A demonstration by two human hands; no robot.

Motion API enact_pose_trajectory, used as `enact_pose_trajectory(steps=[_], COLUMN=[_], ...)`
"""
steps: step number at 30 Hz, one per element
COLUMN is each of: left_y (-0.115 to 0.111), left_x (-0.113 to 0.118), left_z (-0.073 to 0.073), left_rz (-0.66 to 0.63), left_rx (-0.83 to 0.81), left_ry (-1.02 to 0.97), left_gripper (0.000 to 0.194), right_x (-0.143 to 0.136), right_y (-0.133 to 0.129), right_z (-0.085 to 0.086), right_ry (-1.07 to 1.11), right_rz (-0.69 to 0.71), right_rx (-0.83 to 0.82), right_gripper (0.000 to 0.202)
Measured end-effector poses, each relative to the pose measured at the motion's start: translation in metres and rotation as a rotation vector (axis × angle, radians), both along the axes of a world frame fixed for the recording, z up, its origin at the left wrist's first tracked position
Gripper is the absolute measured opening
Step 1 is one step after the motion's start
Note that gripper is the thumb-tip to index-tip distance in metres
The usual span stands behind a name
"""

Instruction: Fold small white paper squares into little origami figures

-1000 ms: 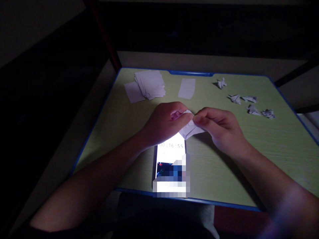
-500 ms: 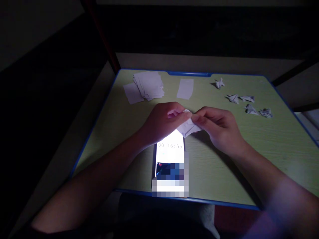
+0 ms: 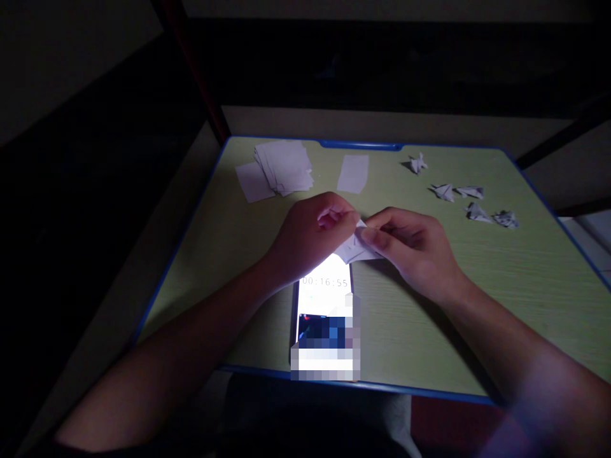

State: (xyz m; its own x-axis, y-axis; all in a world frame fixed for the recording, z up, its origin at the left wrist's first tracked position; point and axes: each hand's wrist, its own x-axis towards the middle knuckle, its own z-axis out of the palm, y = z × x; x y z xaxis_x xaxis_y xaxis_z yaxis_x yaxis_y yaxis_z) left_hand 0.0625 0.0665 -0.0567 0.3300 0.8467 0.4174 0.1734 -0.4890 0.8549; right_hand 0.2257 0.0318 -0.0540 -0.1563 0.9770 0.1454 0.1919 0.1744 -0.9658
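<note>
Left hand (image 3: 312, 238) and right hand (image 3: 410, 248) meet at the middle of the table (image 3: 229, 229), both pinched shut on 1 small folded paper (image 3: 356, 249) held between them. Left fingers curl in from above, thumb and fingertips closed on the paper's near-left corner; right thumb and forefinger clamp the other side, knuckles turned toward the far edge. That paper is white, creased into a compact pointed shape with angled flaps, its lower tip poking down just above the lit phone (image 3: 324, 318). Most of its upper part is covered by fingers, so the exact fold cannot be made out. It sits lifted a little off the surface, right over the top end of the phone.

Phone lies flat near the front edge, screen glowing bright, a timer reading 00:16:55 across it, the lower screen blurred out. It is the main light on both hands; everything beyond the table is dark.

Far left, a loose stack of white sheets (image 3: 284, 166) fans out, with 1 single sheet (image 3: 353, 173) lying apart to its right. Far right, 5 finished folded pieces (image 3: 472, 202) are scattered in a small cluster, well apart from the hands. Tabletop is pale green with a blue rim.
</note>
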Motion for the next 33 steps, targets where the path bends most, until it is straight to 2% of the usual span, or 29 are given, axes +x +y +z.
enact_pose_trajectory(steps=[10,18,24,33], left_y=[-0.0066,-0.0073,-0.009,-0.0098], left_x=[0.0004,0.0006,-0.0005,-0.0026], left_z=[0.0025,-0.0036,-0.0019,-0.0016], left_rz=[0.038,-0.013,-0.01,-0.023], left_rx=[0.102,0.162,0.163,0.193], left_ry=[0.115,0.133,0.224,0.3], left_gripper=[0.007,0.005,0.011,0.013], right_x=[-0.0023,-0.0005,0.0011,-0.0007], right_y=[0.0002,0.0014,0.0016,0.0017], right_z=[-0.0024,0.0024,0.0006,-0.0013], right_ry=[0.085,0.098,0.142,0.017], right_rz=[-0.024,-0.092,-0.102,-0.082], right_rx=[-0.013,-0.009,-0.015,0.026], right_gripper=[0.015,0.012,0.011,0.019])
